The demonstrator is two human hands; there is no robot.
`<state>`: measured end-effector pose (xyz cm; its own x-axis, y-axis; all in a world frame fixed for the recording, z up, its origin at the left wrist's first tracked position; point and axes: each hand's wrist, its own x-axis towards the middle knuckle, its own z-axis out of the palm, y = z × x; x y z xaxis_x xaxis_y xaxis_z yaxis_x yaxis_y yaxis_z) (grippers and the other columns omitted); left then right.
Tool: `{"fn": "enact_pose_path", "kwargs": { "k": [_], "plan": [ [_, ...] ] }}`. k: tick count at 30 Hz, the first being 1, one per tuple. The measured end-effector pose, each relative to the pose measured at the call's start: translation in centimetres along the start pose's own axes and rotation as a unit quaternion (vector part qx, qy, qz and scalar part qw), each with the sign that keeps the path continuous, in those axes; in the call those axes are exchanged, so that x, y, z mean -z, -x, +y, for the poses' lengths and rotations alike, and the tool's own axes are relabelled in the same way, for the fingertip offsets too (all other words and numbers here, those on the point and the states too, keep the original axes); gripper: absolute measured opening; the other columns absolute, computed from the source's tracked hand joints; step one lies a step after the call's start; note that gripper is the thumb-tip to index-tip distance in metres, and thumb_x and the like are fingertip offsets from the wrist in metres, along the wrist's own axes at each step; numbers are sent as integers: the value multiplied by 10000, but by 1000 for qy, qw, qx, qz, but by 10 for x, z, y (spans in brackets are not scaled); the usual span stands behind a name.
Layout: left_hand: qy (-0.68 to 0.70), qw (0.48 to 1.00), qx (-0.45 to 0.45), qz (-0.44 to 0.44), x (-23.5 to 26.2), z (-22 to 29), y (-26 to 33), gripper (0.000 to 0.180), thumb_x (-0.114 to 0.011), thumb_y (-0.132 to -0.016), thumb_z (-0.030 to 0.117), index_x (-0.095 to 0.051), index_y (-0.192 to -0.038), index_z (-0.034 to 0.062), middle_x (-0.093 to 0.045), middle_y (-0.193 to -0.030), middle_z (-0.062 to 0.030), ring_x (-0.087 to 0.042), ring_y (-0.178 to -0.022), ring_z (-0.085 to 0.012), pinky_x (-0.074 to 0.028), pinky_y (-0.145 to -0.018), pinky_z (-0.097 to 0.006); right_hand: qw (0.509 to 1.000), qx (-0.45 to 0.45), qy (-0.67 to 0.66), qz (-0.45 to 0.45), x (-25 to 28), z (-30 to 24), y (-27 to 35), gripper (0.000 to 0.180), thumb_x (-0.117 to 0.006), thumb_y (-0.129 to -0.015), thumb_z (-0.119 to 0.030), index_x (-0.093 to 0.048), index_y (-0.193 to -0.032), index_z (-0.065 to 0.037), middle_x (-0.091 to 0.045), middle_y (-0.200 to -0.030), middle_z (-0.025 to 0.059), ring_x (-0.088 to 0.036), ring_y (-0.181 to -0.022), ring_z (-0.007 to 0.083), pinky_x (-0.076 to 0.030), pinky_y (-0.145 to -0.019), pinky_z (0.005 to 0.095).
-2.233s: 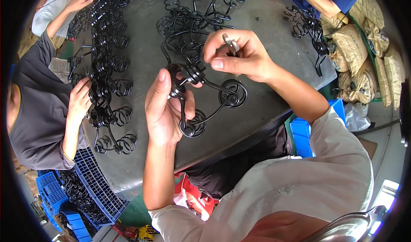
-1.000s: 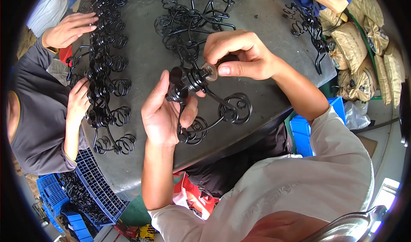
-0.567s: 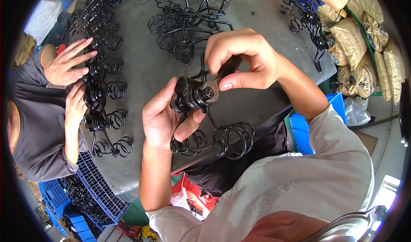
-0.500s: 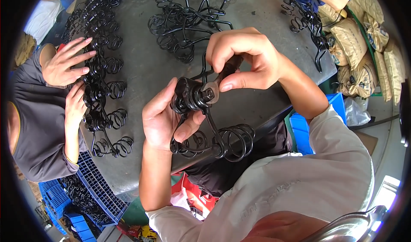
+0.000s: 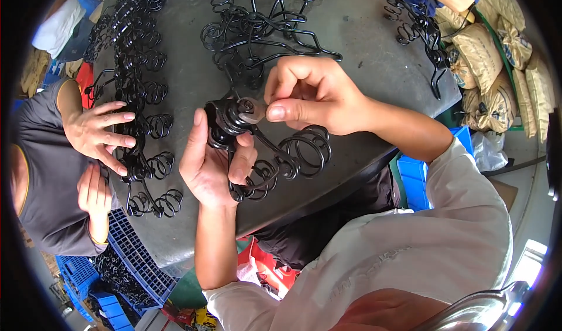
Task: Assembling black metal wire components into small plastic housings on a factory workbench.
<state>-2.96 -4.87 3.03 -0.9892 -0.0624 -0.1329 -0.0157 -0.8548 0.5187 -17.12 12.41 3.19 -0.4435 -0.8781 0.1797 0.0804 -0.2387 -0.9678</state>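
Observation:
My left hand (image 5: 206,176) grips a black coiled-wire part (image 5: 288,166) by its round hub, thumb on one side and fingers on the other. A bolt end with a nut (image 5: 244,105) sits on top of the hub. My right hand (image 5: 322,94) is closed on an open-end wrench (image 5: 255,116), whose jaw is at the nut; the fingers hide most of its handle. The part's two wire coils point toward me over the table's near edge.
Similar black wire parts (image 5: 257,29) lie tangled beyond my hands, and a long row (image 5: 140,96) runs down the left, where a co-worker's hand (image 5: 96,129) rests. More parts (image 5: 430,47) lie far right. Blue crates (image 5: 132,255) and sacks (image 5: 477,55) stand around the table (image 5: 363,14).
Both my hands have shifted left with the wire part and wrench, and the wrench has turned about the nut. The co-worker's upper hand has moved down along the row; the other has drawn back.

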Motion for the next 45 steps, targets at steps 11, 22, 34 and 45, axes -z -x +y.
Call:
{"fn": "enact_pose_path", "kwargs": {
  "k": [11, 22, 34, 45],
  "plan": [
    [116, 992, 15, -42, 9, 10, -2, 567, -391, -1063, 452, -586, -1246, -48, -671, -818, -160, -417, -328, -121, -319, -321, -222, 956, 241, 162, -25, 18, -12, -3, 250, -846, -781, 7, -611, -864, -10, -611, -852, 62, -593, -760, 121, -458, -637, 266],
    [59, 994, 88, -26, 6, -1, 3, 594, -387, -1057, 447, -590, -1181, -97, -665, -801, -213, -468, -307, -118, -442, -326, -224, 937, 268, 208, -82, 29, -22, -9, 243, -884, -749, -65, -673, -858, -17, -655, -867, 82, -620, -762, 182, -472, -633, 304],
    [-14, 983, 181, -3, 5, 3, 2, 471, -416, -1050, 334, -609, -1237, -52, -717, -918, -179, -564, -429, -185, -389, -296, -242, 920, 286, 232, -132, 31, -26, -9, 244, -880, -747, -86, -665, -834, -9, -654, -860, 100, -624, -727, 216, -476, -605, 326],
    [47, 991, 119, -39, 11, -2, -1, 499, -393, -1064, 393, -635, -1172, -30, -687, -795, -155, -430, -315, -123, -325, -301, -228, 918, 282, 279, -4, 17, -17, -6, 208, -871, -748, -34, -673, -803, -1, -675, -851, 93, -651, -726, 174, -484, -603, 293]
  ]
}}
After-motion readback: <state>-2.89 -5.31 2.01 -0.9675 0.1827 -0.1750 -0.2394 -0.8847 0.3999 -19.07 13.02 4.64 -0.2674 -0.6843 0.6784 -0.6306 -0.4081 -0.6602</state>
